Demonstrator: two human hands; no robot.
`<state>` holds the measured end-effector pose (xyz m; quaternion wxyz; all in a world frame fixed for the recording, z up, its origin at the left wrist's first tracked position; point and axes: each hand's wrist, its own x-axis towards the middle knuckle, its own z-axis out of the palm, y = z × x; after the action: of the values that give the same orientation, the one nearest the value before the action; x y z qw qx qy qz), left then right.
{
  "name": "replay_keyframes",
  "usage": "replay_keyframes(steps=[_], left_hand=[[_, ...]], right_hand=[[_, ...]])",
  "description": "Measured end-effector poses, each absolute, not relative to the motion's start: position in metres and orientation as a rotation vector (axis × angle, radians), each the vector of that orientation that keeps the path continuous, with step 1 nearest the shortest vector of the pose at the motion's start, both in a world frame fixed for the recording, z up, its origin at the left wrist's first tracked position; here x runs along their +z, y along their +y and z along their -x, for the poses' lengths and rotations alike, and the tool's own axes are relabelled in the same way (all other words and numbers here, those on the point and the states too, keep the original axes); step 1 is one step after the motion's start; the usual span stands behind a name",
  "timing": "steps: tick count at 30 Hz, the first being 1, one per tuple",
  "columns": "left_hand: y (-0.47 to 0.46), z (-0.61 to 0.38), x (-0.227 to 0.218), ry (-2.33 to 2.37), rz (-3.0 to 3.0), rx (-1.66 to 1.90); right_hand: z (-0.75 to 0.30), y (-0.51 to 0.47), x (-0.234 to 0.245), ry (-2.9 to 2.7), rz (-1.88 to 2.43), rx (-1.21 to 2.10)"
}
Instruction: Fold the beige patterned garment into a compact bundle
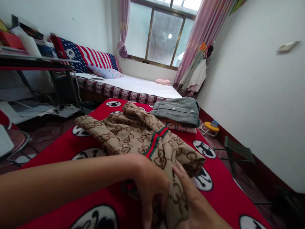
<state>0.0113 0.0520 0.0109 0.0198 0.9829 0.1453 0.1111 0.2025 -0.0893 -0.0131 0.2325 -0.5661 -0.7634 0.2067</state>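
Observation:
A tan garment (133,130) with a brown interlocking-letter print and a green-red-green stripe lies rumpled across a red blanket (228,187). Whether it is a top, a dress or trousers, I cannot tell. My left hand (152,181) reaches in from the left, its fingers bent down and closed around the near end of the cloth. On the opposite side of that bunched end, my right hand (190,197) presses and grips the fabric, fingers along it and thumb hidden. Just beyond the garment sits a folded grey-green denim piece (177,109) on top of other folded clothes (178,127).
Behind is a second bed (143,85) with a pillow (107,72) and a folded pink cloth (163,81). A cluttered desk (35,60) stands left. To the right are a yellow stool (211,126), a green folding stool (239,149) and hanging clothes (196,73).

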Motion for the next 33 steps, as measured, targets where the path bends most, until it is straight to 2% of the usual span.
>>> replay_keyframes(steps=[7,12,17,21,24,28,33], left_hand=[[0.168,-0.048,0.062,0.64,-2.98,0.158],[0.21,-0.059,0.046,0.865,-2.799,-0.183],[0.222,-0.051,0.023,0.99,-2.791,-0.238],[0.213,-0.04,0.027,0.998,-2.925,-0.364],[0.201,-0.026,0.033,1.017,-2.969,-0.431],[0.179,0.005,0.037,0.982,-3.087,-0.302],[0.121,0.063,0.049,0.819,-2.942,-0.199]], right_hand=[[-0.181,-0.09,-0.05,-2.221,1.761,0.017],[-0.182,-0.094,-0.059,-2.177,1.661,-0.304],[-0.187,-0.093,-0.057,-2.069,1.526,-0.175],[-0.192,-0.09,-0.043,-1.947,1.39,0.128],[-0.197,-0.09,-0.037,-1.861,1.344,0.233],[-0.207,-0.094,-0.033,-1.759,1.341,0.183],[-0.232,-0.1,0.0,-1.771,1.348,-0.101]])
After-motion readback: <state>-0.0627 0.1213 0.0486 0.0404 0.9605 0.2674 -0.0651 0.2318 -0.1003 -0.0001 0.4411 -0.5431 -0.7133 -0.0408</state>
